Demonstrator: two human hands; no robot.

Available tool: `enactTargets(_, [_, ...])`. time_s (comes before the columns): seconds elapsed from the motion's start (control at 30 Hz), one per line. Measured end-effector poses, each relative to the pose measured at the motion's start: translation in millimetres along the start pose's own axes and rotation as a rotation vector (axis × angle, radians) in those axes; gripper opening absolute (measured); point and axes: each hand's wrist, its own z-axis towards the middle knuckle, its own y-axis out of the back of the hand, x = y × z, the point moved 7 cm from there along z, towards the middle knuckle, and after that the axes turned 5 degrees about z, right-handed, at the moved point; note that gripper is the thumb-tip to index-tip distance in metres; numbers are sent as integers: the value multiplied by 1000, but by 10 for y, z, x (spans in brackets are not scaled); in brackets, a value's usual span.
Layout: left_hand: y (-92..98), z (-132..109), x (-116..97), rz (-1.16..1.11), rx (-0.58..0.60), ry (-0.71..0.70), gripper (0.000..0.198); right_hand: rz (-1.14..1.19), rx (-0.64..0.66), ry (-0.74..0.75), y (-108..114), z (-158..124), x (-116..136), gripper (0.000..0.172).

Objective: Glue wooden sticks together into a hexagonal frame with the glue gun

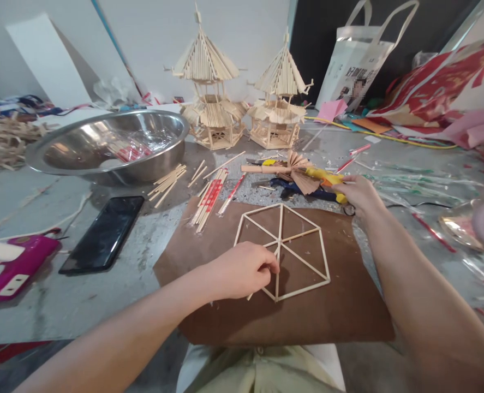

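A hexagon of thin wooden sticks with spokes [294, 240] lies on a brown paper sheet [348, 311]. My left hand [244, 270] rests curled on the hexagon's lower left side, fingers pinched on one of its sticks. My right hand [358, 194] reaches past the sheet's far right corner and closes on a yellow glue gun [323, 177] that lies on the table. Beside the gun lies a brown fan of folded sticks [297, 169].
Two stick pagoda models [211, 93] [278, 101] stand at the back. A steel bowl [111, 144] and a black phone [102, 234] sit to the left, with loose chopsticks [209, 199] between. A pink object [12, 267] lies far left; bags and red wrappers crowd the right.
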Motion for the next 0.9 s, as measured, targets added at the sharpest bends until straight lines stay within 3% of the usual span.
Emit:
enactTargets(0.13, [15,-89,-9,66,34,4,36,153,-30,-45,32,16,5,39])
enactTargets(0.3, [-31,-188,-11,124,31,-50,38,366,94,-69,-63,8,8,18])
enactTargets(0.5, [-97,-234,1,145,19,-74,37,575,154,-31,-109,-43,65,17])
enactTargets(0.77, [-72,-220,101,293,-26,-21,27,606,334,88,-209,-136,195,23])
enactTargets(0.9, [-29,-204,174,398,-54,14,24,558,360,124,-232,-173,230,24])
